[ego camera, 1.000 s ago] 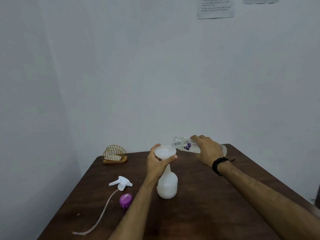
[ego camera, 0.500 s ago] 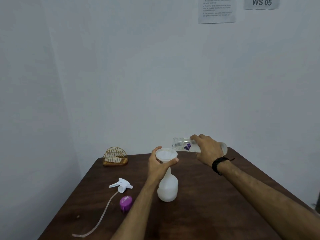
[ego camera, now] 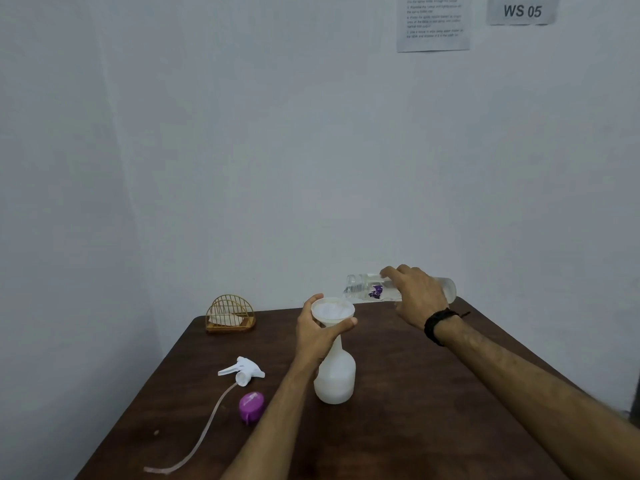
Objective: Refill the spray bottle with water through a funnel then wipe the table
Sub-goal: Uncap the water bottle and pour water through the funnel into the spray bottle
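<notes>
1. Mid-pour, by the look of it: clear water bottle (ego camera: 367,289) held almost level, long axis running left to right, open mouth at its left end just above and right of the funnel (ego camera: 333,310) rim
2. Right hand (ego camera: 417,296) clamped over the middle of that bottle, fingers curled across the top; black band on the wrist
3. Left hand (ego camera: 320,332) wrapped round the funnel cone, thumb on the right, fingers round the far left side, steadying it in the neck of the white spray bottle (ego camera: 334,377)
4. Spray bottle upright near the middle of the worktop (ego camera: 433,393), below and slightly left of the pouring mouth (so the left hand is the nearer one to it)
5. Level inside the spray bottle hard to judge through the cloudy plastic; no stream clearly visible
6. Left of the bottle, lying loose: white trigger head (ego camera: 242,370) with its long tube trailing nearwards, and a purple cap (ego camera: 251,405) just beside it
7. Far left corner: gold wire holder (ego camera: 230,314) with tissue inside, probably meant for wiping
8. Dark wooden surface, plain pale walls, a printed sheet (ego camera: 433,22) and a "WS 05" label (ego camera: 522,11) high on the far wall
</notes>
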Demonstrator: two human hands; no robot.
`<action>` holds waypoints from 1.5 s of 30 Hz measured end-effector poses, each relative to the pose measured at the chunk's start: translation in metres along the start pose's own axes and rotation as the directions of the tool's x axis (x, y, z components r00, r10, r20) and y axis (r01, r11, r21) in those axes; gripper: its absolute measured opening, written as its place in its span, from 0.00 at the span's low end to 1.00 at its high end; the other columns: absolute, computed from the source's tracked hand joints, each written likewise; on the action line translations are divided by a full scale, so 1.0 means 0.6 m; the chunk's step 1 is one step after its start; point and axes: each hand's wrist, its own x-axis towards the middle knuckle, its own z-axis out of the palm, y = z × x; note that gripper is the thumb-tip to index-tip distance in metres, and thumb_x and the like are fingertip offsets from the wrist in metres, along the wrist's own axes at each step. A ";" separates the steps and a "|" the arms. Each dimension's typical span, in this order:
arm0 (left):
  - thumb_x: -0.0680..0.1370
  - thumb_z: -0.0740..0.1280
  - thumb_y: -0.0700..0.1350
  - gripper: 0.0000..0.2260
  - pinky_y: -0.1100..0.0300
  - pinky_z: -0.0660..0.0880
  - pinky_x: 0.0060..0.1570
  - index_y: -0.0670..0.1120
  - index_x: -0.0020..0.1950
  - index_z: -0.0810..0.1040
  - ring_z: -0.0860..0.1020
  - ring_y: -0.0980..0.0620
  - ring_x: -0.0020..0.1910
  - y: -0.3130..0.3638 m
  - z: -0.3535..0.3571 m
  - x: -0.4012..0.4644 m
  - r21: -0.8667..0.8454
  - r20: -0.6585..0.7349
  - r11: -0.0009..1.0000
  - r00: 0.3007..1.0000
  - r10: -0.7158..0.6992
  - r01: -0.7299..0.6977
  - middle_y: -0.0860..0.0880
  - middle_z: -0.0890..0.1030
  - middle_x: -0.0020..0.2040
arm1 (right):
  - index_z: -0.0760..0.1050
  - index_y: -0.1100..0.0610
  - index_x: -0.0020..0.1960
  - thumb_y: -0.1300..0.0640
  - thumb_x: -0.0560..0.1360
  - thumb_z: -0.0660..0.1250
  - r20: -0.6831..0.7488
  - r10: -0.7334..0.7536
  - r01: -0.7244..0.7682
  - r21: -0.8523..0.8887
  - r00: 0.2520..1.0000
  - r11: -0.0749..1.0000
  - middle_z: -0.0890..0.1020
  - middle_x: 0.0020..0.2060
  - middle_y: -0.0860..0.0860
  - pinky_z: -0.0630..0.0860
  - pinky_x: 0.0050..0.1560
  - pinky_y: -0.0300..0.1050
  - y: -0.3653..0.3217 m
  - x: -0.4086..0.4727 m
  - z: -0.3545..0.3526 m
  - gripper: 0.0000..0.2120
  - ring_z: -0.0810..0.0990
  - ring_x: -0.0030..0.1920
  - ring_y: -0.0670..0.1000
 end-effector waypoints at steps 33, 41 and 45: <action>0.61 0.85 0.49 0.41 0.61 0.76 0.57 0.51 0.71 0.71 0.75 0.50 0.63 -0.006 0.002 0.005 -0.004 -0.009 1.000 1.000 -0.021 0.021 0.50 0.77 0.64 | 0.72 0.50 0.66 0.68 0.70 0.67 -0.029 -0.035 0.034 -0.039 0.999 0.999 0.80 0.54 0.51 0.67 0.44 0.42 -0.008 0.010 -0.009 0.27 0.77 0.53 0.54; 0.61 0.84 0.50 0.41 0.61 0.75 0.56 0.52 0.71 0.71 0.74 0.51 0.62 -0.004 0.001 0.004 0.007 -0.007 0.999 0.999 -0.032 0.032 0.52 0.76 0.63 | 0.72 0.50 0.65 0.68 0.69 0.67 -0.026 -0.039 0.038 -0.045 0.999 0.998 0.80 0.53 0.50 0.66 0.44 0.42 -0.007 0.010 -0.006 0.27 0.77 0.53 0.54; 0.61 0.84 0.50 0.41 0.63 0.74 0.54 0.51 0.71 0.70 0.73 0.51 0.62 -0.004 0.002 0.005 0.025 -0.010 0.999 0.999 -0.031 0.031 0.52 0.75 0.63 | 0.72 0.49 0.65 0.68 0.69 0.68 -0.027 -0.038 0.037 -0.044 0.999 0.998 0.80 0.54 0.50 0.68 0.44 0.43 -0.006 0.010 -0.006 0.28 0.77 0.53 0.55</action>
